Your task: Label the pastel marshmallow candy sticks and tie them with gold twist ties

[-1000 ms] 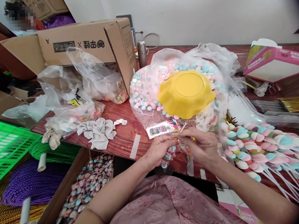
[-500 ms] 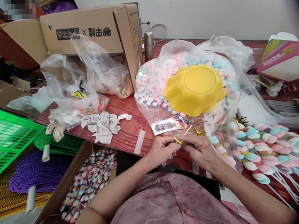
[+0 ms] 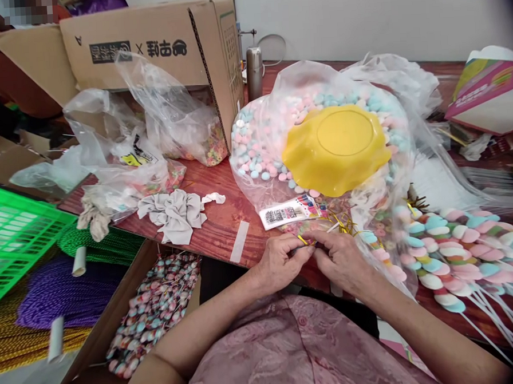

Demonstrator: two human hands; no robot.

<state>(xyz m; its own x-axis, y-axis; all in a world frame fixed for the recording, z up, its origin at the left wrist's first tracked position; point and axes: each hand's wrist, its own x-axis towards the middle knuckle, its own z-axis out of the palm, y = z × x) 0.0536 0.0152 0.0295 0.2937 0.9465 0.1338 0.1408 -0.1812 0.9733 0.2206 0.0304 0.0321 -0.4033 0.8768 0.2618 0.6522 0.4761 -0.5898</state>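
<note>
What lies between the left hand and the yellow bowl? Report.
From left hand to yellow bowl: white printed packet, then pastel pieces in a clear bag, in the head view.

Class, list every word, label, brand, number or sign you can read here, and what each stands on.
"A": askew, on the carton.
"×": also on the carton, between dark characters I cannot read reliably.
White packet: print too small to read.
Pink box: lettering too blurred.
Plastic bag: black-and-yellow print, unreadable.
</note>
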